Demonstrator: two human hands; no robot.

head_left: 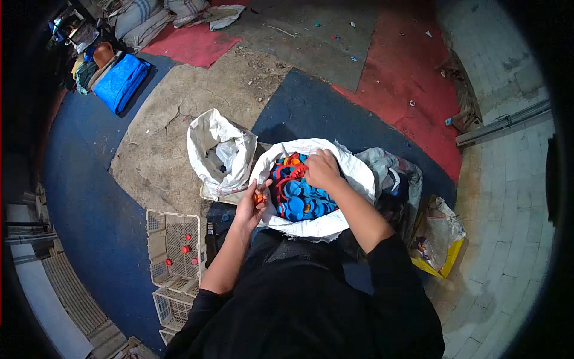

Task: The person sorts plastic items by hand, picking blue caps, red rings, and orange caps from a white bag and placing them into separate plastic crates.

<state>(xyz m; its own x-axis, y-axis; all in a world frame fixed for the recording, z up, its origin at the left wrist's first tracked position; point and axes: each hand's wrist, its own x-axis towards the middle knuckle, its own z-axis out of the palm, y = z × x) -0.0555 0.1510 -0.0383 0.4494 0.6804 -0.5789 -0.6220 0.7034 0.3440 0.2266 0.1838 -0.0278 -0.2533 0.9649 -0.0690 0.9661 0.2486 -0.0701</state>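
A white woven sack (353,173) with a rolled-down rim stands open in front of my body, full of blue, red and orange plastic caps (296,206). At the sack's left rim, my left hand (250,206) has its fingers curled round an orange-red plastic cap (258,198). Over the contents, my right hand (323,169) reaches in from the right with bent fingers. Its fingertips are beside red plastic pieces (298,172), and whatever they pinch is hidden.
Left of the full sack stands another white sack (198,149) with clear plastic inside. Cream crates (173,224), one with several red caps, stand at lower left. On the right are a dark-filled sack (412,179) and a yellow-edged bag (442,263). A blue folded tarp (122,84) lies at upper left.
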